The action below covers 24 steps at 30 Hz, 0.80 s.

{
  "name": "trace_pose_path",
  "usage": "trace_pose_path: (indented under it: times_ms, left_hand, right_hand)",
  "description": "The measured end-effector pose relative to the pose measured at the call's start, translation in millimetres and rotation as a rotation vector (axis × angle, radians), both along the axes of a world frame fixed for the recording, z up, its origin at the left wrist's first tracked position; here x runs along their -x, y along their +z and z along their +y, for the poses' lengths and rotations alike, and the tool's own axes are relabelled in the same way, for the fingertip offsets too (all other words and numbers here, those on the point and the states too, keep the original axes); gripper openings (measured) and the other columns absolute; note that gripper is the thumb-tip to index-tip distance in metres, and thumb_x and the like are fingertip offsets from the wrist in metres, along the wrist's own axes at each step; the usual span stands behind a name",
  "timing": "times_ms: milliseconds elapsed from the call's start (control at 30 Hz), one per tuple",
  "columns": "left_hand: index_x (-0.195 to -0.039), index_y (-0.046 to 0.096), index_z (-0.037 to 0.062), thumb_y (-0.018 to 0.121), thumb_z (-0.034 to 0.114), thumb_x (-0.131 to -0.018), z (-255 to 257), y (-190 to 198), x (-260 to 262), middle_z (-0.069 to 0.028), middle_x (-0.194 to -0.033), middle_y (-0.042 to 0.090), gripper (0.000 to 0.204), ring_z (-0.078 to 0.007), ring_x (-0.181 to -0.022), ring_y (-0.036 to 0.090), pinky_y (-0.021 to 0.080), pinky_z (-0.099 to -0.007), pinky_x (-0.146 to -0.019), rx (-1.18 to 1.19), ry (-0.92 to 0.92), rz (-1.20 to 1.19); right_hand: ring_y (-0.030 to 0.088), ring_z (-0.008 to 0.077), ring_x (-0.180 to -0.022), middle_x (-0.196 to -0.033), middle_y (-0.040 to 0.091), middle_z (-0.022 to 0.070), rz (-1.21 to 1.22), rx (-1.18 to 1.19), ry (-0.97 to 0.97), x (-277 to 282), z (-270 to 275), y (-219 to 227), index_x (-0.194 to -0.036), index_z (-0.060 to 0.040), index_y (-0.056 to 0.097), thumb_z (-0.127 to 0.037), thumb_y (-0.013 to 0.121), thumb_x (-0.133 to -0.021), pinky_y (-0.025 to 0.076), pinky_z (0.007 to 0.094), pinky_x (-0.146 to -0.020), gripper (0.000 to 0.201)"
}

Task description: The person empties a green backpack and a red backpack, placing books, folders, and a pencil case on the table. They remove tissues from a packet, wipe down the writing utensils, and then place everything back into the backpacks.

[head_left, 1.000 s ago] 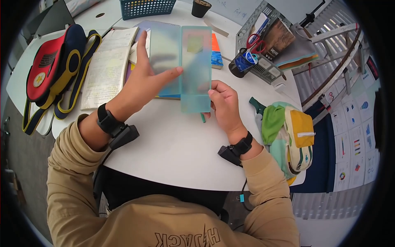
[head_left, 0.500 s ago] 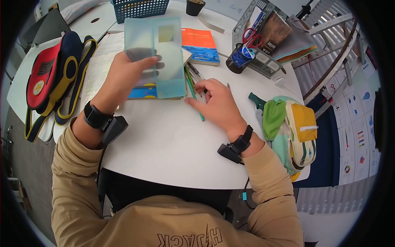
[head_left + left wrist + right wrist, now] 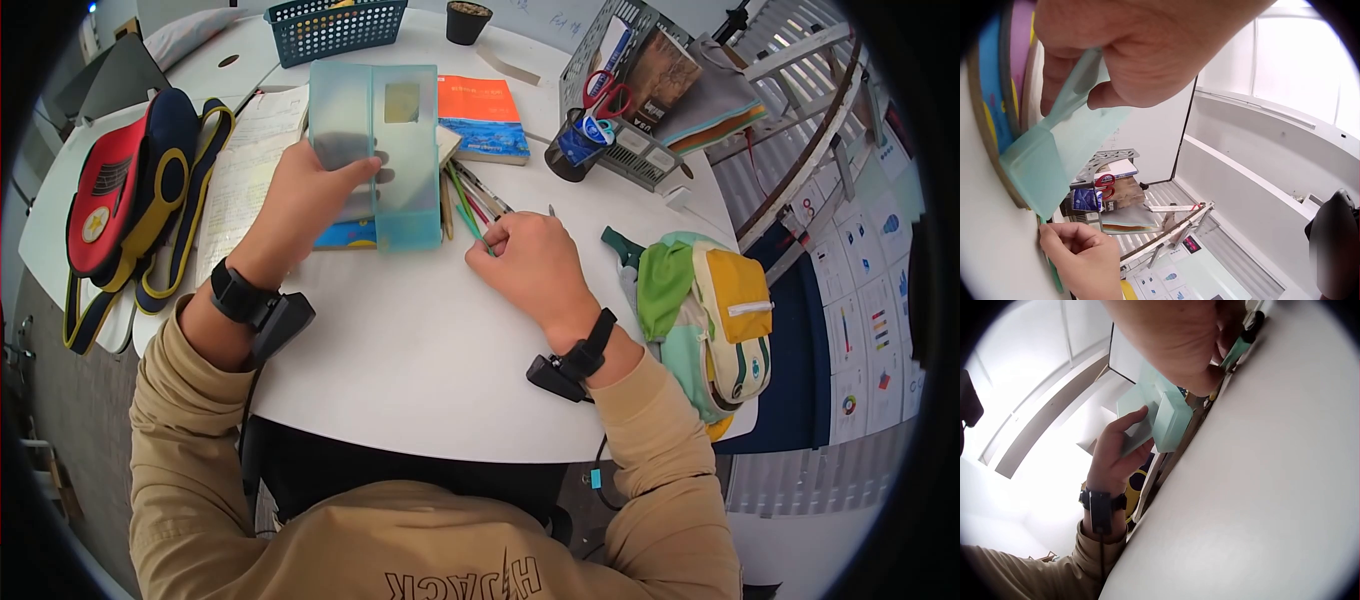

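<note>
A translucent teal pencil case [image 3: 408,165], its lid folded open, is held up by my left hand [image 3: 300,195] over the books. My left thumb lies across the lid, and the other fingers show dimly through the plastic from behind. To the right of the case, my right hand [image 3: 535,262] is low at the table, pinching a slim green pen [image 3: 1054,275] between thumb and fingers. In the right wrist view the pen's dark end [image 3: 1254,326] sticks out past the fingers. More pens and pencils [image 3: 483,190] lie loose just beyond that hand.
An orange and blue book [image 3: 485,120] lies behind the pens. Open notebooks [image 3: 245,165] and a red and navy bag [image 3: 120,180] are at left. A pen cup with scissors [image 3: 580,150] stands before a grey file rack [image 3: 635,160]. A colourful pouch [image 3: 705,325] sits at right.
My right hand has let go of the case, dropped to the table, and closed its fingertips on the green pen. My left hand has shifted left with the case.
</note>
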<state>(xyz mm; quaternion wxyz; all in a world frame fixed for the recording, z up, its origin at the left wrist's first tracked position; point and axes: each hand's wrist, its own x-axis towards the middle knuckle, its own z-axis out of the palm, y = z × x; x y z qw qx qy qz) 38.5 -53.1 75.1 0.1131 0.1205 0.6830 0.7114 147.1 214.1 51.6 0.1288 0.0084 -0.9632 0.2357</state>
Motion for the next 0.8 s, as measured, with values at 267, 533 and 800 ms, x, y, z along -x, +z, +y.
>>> trace_pose_path:
  times_ms: [267,533,800]
  left_hand:
    - [-0.139,0.069,-0.0069,0.071,0.008,-0.11,0,-2,0,-0.0151,-0.134,0.077,0.033,-0.0282,-0.121,0.079,0.067,-0.0458,-0.103,-0.01,-0.048,-0.018]
    - [-0.142,0.071,-0.0028,0.068,0.016,-0.114,12,-15,-20,-0.0099,-0.131,0.079,0.034,-0.018,-0.116,0.075,0.061,-0.0358,-0.102,0.093,-0.236,0.025]
    - [-0.141,0.07,-0.0034,0.068,0.018,-0.113,24,-8,-49,-0.0079,-0.121,0.079,0.036,-0.0129,-0.105,0.07,0.057,-0.032,-0.091,0.112,-0.25,-0.038]
  right_hand:
    - [0.067,0.0093,-0.068,-0.083,0.076,0.003,0.189,0.831,0.05,7,-7,-10,-0.103,0.0028,0.075,-0.013,0.082,-0.102,0.055,0.0259,-0.066,0.017]
    - [0.064,0.0035,-0.07,-0.089,0.076,0.0022,0.343,1.015,0.182,3,-11,-10,-0.113,0.0047,0.073,-0.011,0.081,-0.106,0.051,0.0213,-0.064,0.019]
    - [0.049,0.0003,-0.063,-0.075,0.071,-0.005,0.337,0.552,0.117,1,-9,-7,-0.107,0.0017,0.085,-0.013,0.092,-0.097,0.043,0.0206,-0.059,0.019]
